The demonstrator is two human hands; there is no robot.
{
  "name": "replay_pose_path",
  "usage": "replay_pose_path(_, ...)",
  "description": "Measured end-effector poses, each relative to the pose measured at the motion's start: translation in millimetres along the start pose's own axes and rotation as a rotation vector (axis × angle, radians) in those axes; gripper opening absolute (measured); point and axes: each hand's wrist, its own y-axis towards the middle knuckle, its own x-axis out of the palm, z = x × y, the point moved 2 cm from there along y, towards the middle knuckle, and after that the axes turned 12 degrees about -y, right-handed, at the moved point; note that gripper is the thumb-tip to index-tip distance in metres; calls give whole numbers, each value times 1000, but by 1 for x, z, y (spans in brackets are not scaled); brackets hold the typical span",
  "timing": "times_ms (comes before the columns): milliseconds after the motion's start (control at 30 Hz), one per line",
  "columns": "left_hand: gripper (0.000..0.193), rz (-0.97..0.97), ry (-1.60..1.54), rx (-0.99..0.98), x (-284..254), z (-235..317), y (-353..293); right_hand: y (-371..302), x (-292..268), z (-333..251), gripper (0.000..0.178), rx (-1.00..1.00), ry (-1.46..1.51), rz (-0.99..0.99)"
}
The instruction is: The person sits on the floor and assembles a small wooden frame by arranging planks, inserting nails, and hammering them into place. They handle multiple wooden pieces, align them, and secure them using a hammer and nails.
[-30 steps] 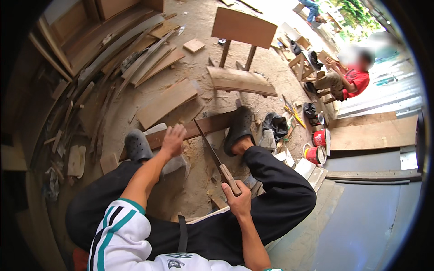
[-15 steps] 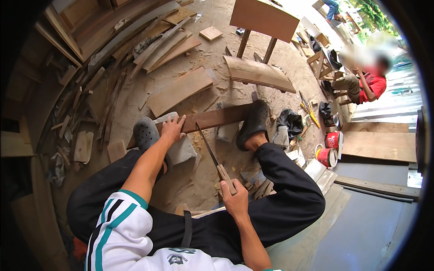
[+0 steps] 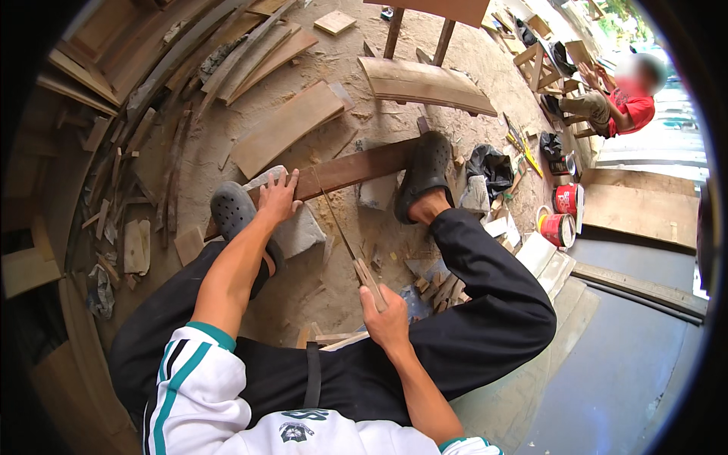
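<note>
My right hand (image 3: 385, 320) is wrapped round the wooden handle of a handsaw (image 3: 340, 227). Its narrow blade slants away from me, with the far end against the near edge of a dark brown plank (image 3: 356, 164). A thin line, perhaps a cut, crosses the plank there. With fingers spread, my left hand (image 3: 278, 199) presses on the plank just left of the saw. Grey blocks (image 3: 302, 232) lie under the plank. My right clog (image 3: 427, 171) rests on the plank's right end; my left clog (image 3: 234, 212) is at its left end.
Loose boards (image 3: 288, 129) and a scrap pile (image 3: 144, 174) lie ahead and left. A wooden piece with two legs (image 3: 428, 83) stands ahead. Red cans (image 3: 557, 229), a black plastic bag (image 3: 490, 168) and a yellow tool (image 3: 525, 148) are right. A person in red (image 3: 633, 110) sits beyond.
The view has shifted, so the scene sits higher and slightly left. Relative to the plank, my right hand and the saw have drawn back toward me. My left hand stays on the plank.
</note>
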Motion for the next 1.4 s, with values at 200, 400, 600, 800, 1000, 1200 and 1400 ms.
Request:
replay_pose_path(200, 88, -20, 7, 20, 4, -3, 3, 16, 25, 16, 29, -73, 3, 61)
replay_pose_path(400, 87, 0, 43, 39, 4, 2, 6, 10, 32, 38, 28, -105, 37, 74)
replay_pose_path(600, 86, 49, -4, 107, 1, -6, -3, 27, 31, 16, 31, -146, -19, 124)
replay_pose_path(800, 87, -48, -42, 15, -4, 5, 4, 39, 32, 11, 29, -76, 19, 63)
replay_pose_path(1000, 87, -34, -23, 3, 4, 3, 4, 41, 41, 9, 30, -89, -17, 84)
replay_pose_path(1200, 87, -45, -37, -16, 6, 0, 4, -8, 7, -1, 29, -12, 30, 39)
replay_pose_path(1400, 88, -20, -20, -4, 3, 7, 6, 57, 50, 31, 26, -72, -12, 84)
